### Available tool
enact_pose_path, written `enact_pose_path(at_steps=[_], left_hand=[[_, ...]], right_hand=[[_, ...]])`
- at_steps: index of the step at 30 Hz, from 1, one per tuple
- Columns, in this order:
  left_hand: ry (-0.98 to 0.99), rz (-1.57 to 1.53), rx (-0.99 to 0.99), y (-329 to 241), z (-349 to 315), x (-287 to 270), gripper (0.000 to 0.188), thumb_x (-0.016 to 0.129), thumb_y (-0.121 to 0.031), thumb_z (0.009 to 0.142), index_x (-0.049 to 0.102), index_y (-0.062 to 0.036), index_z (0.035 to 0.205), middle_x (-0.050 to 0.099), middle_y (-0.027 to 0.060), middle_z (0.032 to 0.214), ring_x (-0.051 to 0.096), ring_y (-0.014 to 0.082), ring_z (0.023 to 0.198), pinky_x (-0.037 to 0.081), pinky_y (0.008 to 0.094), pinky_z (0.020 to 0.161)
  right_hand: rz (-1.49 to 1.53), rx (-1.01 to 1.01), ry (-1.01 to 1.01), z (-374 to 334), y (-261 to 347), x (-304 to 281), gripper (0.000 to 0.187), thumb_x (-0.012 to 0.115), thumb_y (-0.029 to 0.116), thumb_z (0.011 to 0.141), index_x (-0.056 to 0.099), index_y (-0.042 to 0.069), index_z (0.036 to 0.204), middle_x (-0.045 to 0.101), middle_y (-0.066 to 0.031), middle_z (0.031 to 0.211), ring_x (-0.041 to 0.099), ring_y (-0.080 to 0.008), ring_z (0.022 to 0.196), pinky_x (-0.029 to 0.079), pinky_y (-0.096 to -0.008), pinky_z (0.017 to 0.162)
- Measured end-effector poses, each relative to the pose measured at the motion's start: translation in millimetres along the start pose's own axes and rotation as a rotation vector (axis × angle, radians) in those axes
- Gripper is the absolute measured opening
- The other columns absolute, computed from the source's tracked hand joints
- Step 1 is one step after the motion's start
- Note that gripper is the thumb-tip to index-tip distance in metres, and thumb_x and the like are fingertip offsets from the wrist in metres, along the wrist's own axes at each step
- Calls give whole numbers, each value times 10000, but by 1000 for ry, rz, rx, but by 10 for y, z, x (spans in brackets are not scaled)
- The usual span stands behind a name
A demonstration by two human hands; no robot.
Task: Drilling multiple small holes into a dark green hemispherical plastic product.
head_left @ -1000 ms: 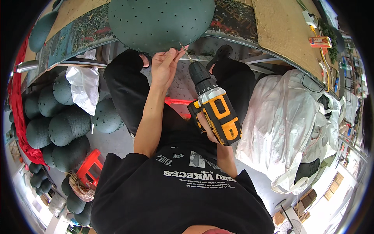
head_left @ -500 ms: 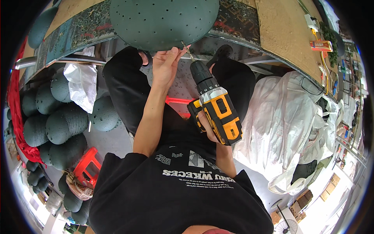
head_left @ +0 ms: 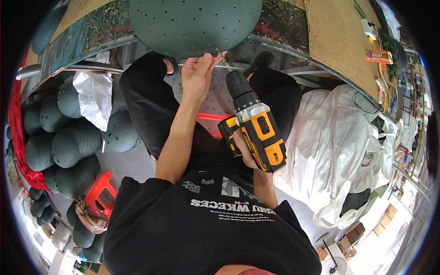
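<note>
A dark green dome-shaped shell [head_left: 197, 27] dotted with small holes stands at the top of the view, at the table's near edge. My left hand [head_left: 196, 78] pinches its near rim between thumb and fingers. My right hand [head_left: 244, 149] is wrapped round the handle of a yellow and black cordless drill [head_left: 261, 130]. From the drill's black chuck a thin drill bit [head_left: 224, 59] points up to the shell's rim, just right of my left fingertips. Whether the tip has entered the shell cannot be made out.
A debris-strewn table [head_left: 286, 27] curves across the top. Stacked green shells [head_left: 75, 142] and a red plastic stool [head_left: 101, 195] are at left, with a white plastic bag [head_left: 95, 98] hanging nearby. A large white sack [head_left: 321, 137] fills the right. A small orange box [head_left: 379, 57] lies far right.
The shell, my left hand and the drill sit slightly further right in the view. Both grips are the same, and the bit stays at the shell's rim.
</note>
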State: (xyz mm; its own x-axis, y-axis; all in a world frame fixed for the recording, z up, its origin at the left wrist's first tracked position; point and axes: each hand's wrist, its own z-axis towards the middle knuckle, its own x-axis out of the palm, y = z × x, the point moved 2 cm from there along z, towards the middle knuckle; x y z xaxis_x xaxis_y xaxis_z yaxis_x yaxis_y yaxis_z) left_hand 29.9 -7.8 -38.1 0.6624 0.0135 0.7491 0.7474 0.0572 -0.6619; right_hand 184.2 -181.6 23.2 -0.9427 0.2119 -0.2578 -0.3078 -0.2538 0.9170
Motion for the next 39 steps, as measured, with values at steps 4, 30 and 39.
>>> enact_pose_path(at_steps=[4, 30, 39], left_hand=[[-2, 10, 18, 7, 4, 2, 150, 572, -37, 959, 633, -17, 1094, 691, 90, 1056, 662, 230, 1015, 504, 459, 1013], [-181, 121, 140, 84, -172, 109, 108, 614, -27, 941, 617, -18, 1048, 660, -11, 903, 540, 43, 741, 421, 207, 663], [-117, 80, 175, 122, -174, 168, 172, 586, 10, 934, 587, 49, 1102, 686, 148, 1040, 684, 251, 959, 556, 466, 936]], right_hand=[[-20, 9, 15, -7, -24, -7, 233, 741, 7, 796, 695, -3, 1025, 724, -79, 943, 702, -154, 857, 544, -266, 784], [-268, -286, 154, 321, 104, 192, 302, 730, -24, 810, 652, -27, 1102, 703, -94, 1009, 693, -161, 891, 550, -273, 780], [-520, -231, 128, 120, 372, 13, 224, 735, -1, 796, 714, 29, 1017, 711, -75, 992, 693, -192, 873, 542, -296, 790]])
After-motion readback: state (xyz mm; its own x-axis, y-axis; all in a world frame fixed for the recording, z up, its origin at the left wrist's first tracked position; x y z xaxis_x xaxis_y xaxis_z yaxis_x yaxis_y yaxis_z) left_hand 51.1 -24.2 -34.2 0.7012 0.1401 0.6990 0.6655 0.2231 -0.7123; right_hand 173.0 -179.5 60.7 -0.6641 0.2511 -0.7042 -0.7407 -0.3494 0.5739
